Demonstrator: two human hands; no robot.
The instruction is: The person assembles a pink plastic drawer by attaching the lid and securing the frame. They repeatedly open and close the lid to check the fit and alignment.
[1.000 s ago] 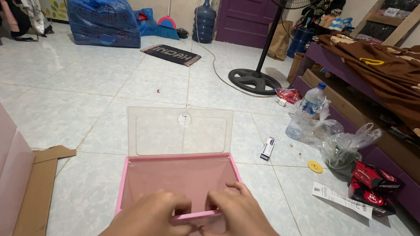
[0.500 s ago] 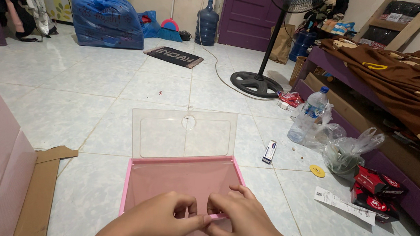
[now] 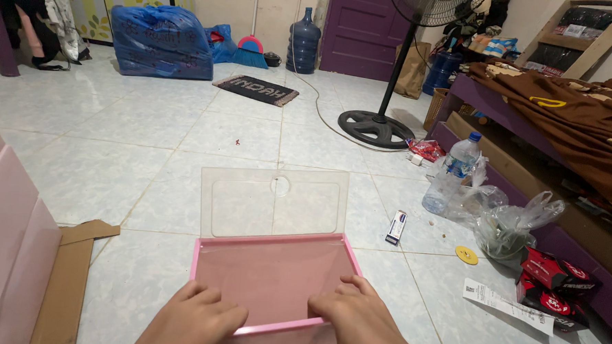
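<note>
A pink plastic box panel frame [image 3: 275, 246] sits on the tiled floor right in front of me, with a clear plastic door panel [image 3: 274, 203] standing at its far side. My left hand [image 3: 196, 322] rests on the near pink edge at the left, fingers curled over it. Close beside it, my right hand [image 3: 354, 322] presses on the same near edge, fingers bent over the rim. The two hands are a short gap apart.
Pink plastic panels [image 3: 3, 248] and a cardboard strip [image 3: 64, 278] lie at the left. To the right are a water bottle [image 3: 452, 175], plastic bags [image 3: 513, 226], a small box [image 3: 396, 227], a yellow disc [image 3: 466, 255], red packets [image 3: 556, 276], a paper slip [image 3: 506, 306]. A fan base [image 3: 376, 129] stands farther back.
My hands were touching at the middle of the near edge; now they are apart, each on its own side. The view has shifted slightly.
</note>
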